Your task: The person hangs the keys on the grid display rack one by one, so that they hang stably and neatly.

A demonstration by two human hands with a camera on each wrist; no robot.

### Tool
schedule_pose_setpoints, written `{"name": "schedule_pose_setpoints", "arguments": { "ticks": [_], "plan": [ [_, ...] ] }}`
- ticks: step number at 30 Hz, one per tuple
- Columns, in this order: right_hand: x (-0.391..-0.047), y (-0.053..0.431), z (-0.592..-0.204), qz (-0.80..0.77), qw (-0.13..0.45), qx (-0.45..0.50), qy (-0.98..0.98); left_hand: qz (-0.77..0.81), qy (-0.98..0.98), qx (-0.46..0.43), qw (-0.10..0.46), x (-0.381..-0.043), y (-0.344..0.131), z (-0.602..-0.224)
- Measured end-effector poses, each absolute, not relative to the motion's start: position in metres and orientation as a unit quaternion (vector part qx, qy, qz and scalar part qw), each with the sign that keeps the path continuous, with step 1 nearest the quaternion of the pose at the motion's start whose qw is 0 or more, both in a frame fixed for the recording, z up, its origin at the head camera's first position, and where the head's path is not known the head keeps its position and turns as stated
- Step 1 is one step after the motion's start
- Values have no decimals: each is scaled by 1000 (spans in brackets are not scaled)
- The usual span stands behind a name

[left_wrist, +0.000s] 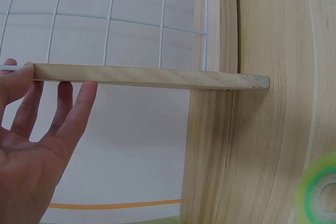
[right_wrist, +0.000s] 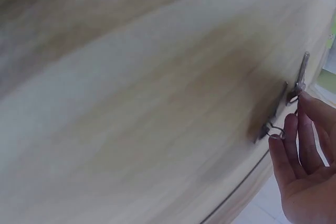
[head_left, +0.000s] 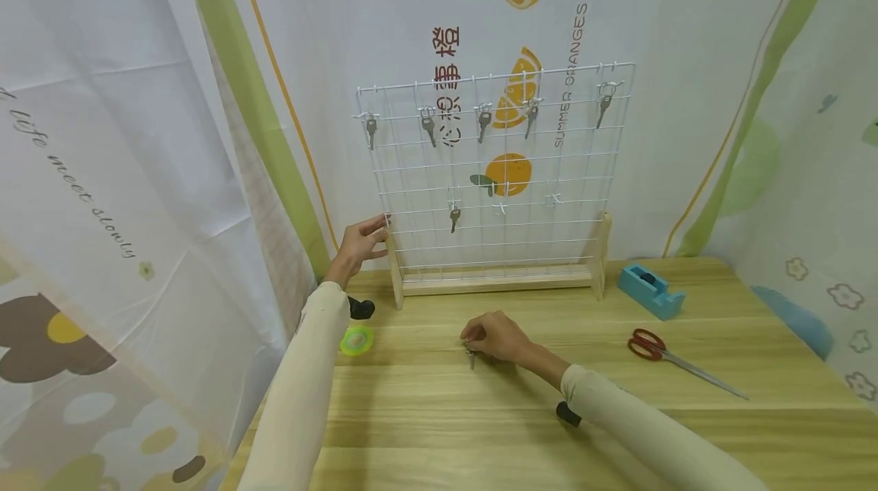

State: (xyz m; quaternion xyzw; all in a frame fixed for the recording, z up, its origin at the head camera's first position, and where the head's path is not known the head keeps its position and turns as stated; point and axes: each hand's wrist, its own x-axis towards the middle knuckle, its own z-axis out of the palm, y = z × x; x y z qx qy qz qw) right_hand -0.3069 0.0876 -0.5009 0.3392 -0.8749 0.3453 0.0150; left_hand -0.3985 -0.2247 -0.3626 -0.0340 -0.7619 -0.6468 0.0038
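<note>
A white wire grid rack stands in a wooden base (head_left: 497, 288) at the back of the table. My left hand (head_left: 360, 245) holds the rack's left wooden upright (left_wrist: 157, 75), thumb and fingertips touching it near its upper end. Over the table before the rack, my right hand (head_left: 499, 336) pinches a small metal key (right_wrist: 301, 74) between thumb and finger. In the right wrist view a second key (right_wrist: 276, 109) with a ring is at the other fingertips. Several keys, such as one key (head_left: 428, 129), hang from hooks on the grid; one key (head_left: 454, 218) hangs lower.
Two white hooks in the lower row, a left hook (head_left: 501, 209) and a right hook (head_left: 553, 200), carry no key. A blue tape dispenser (head_left: 650, 291) and red-handled scissors (head_left: 655, 350) lie right. A yellow-green tape roll (head_left: 357, 340) lies left. Printed curtains surround the table.
</note>
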Motion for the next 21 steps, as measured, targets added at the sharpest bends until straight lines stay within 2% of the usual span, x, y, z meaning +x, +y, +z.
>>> {"name": "schedule_pose_setpoints", "arguments": {
  "ticks": [8, 15, 21],
  "plan": [
    [-311, 91, -489, 356, 36, 359, -862, -650, -760, -31, 2, -398, -225, -363],
    [-314, 97, -471, 363, 24, 348, -864, -648, -761, -31, 3, -398, -226, -364],
    [-321, 109, -453, 356, 53, 360, -861, -646, -762, -38, 0, -399, -226, -365]
  ]
}}
